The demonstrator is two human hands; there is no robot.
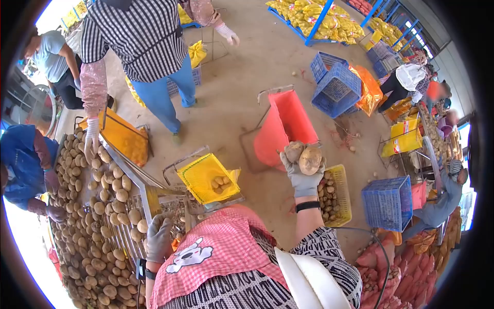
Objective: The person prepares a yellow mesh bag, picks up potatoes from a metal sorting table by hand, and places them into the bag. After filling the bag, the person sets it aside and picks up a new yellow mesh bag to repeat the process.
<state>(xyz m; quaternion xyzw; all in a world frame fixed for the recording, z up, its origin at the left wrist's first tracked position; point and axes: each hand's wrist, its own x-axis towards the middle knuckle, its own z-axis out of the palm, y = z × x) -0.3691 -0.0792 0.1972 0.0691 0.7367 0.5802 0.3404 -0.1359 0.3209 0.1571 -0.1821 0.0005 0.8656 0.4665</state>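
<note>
Nearest, a pink checked apron is seen at the bottom of the view. Just left of it, the left hand, gloved in grey, is laid at the edge of the roller table, which is covered with loose potatoes. Its fingers are curled downward, and whether the grip is pressed on anything cannot be told. The right hand, also gloved, is raised, and two potatoes are clasped in its closed grip, in the air above a yellow crate partly filled with potatoes. Farther out, a yellow sack and a red sack are held open on frames on the floor. Beyond, blue crates are stacked, and a co-worker's gloved hand is laid on the table's far end.
</note>
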